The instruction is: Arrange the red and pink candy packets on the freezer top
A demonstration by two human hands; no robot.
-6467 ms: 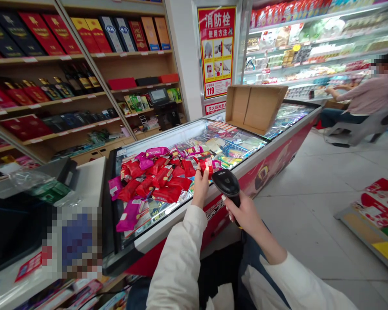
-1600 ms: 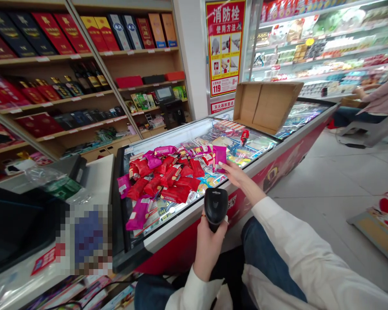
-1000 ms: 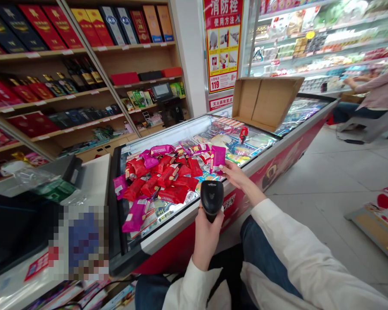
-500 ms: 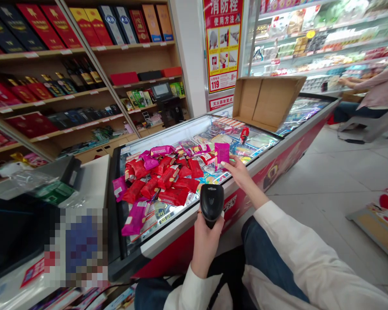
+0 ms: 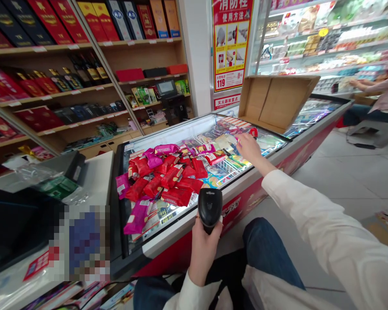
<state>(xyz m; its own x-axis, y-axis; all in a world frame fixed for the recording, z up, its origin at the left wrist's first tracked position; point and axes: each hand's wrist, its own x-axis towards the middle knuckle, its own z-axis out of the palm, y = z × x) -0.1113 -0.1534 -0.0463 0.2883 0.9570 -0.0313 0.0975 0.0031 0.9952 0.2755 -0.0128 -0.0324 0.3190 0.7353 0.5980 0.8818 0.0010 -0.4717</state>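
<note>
My left hand [image 5: 204, 247] is wrapped round the handle of a black barcode scanner [image 5: 210, 206], held upright at the near edge of the freezer. My right hand [image 5: 249, 148] is stretched over the freezer top, fingers closed. A sliver of a purple packet [image 5: 237, 139] shows at its fingertips; the hand hides the rest. Just behind this hand lies a small red item [image 5: 254, 132]. To the left, several red packets [image 5: 172, 175] lie heaped on the glass lid, with purple packets [image 5: 138, 217] among and around them.
An open cardboard box [image 5: 276, 103] stands at the far part of the chest freezer [image 5: 233, 196]. A counter [image 5: 98, 176] with a dark monitor adjoins on the left. Shelves of boxes and bottles line the wall. At right, another person [image 5: 384, 92] sits by a chilled display.
My right hand has moved farther out over the freezer, taking the purple packet away from beside the heap. The scanner stays in my left hand. The view has shifted slightly.
</note>
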